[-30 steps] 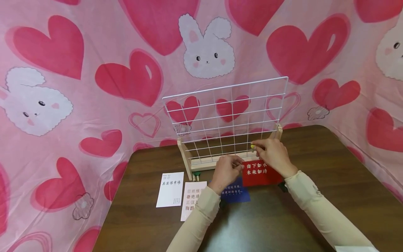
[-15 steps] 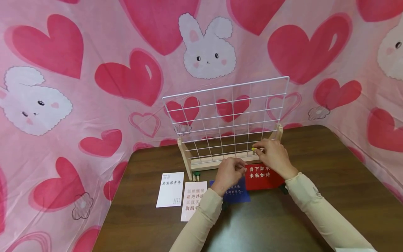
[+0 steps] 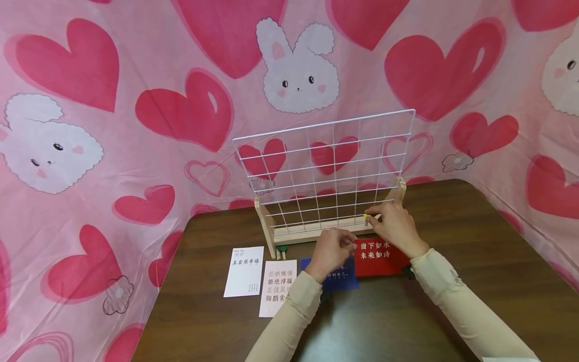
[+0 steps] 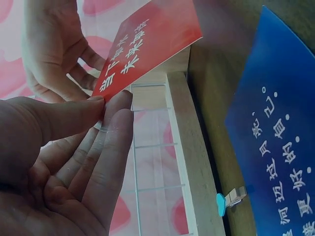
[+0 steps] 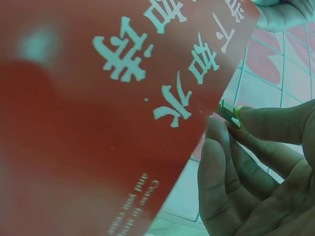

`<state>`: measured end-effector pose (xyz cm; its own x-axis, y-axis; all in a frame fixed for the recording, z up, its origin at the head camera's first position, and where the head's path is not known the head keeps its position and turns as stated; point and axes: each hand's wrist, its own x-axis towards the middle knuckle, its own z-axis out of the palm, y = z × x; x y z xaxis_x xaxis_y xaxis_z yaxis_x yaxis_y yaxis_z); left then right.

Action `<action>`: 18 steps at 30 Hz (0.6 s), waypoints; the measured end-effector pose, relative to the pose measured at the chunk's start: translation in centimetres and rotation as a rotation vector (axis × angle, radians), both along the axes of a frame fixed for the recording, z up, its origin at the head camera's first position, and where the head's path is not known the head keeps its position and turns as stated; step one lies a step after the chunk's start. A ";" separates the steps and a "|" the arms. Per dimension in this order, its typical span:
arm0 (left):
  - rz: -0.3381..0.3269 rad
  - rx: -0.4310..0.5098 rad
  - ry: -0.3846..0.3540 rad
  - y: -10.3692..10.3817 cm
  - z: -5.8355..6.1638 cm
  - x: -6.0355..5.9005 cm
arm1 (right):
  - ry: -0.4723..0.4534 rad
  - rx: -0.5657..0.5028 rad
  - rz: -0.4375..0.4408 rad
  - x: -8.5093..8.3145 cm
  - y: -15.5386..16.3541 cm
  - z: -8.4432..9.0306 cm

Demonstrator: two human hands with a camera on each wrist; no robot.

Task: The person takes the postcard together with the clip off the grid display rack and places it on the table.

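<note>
My left hand (image 3: pixel 331 251) pinches the top left corner of a red card (image 3: pixel 380 264) with white lettering, between thumb and fingertips in the left wrist view. My right hand (image 3: pixel 398 223) pinches a small wooden clothespin (image 5: pixel 227 116) with a yellow ornament. That clothespin is at the card's upper edge; whether it bites the card I cannot tell. Just behind both hands stands a white wire grid (image 3: pixel 334 165) on a wooden base (image 3: pixel 298 236). A blue card (image 3: pixel 336 282) lies on the table below the left hand, partly covered by it.
To the left on the brown table (image 3: pixel 190 311) lie a white card (image 3: pixel 244 281) and a pale card with several lines (image 3: pixel 273 306). Clothespins with a green ornament (image 3: pixel 282 249) lie by the base's left foot. A dark object (image 3: pixel 408 273) sits under the right wrist. Pink heart-print cloth (image 3: pixel 158 45) hangs behind.
Both hands have shifted slightly down and to the right. The red card has come down with the left hand, while the clothespin has moved a little lower.
</note>
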<state>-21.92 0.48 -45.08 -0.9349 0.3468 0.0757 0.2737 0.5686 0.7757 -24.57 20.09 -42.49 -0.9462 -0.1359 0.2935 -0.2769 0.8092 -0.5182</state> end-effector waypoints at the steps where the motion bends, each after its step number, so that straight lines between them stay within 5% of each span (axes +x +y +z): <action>1: 0.001 -0.004 -0.002 0.0 0.0 0.0 | -0.007 -0.001 -0.002 0.0 0.0 0.0; 18: 0.004 -0.049 0.010 0.7 -1.0 0.1 | 0.010 0.007 0.011 -0.1 0.5 -1.0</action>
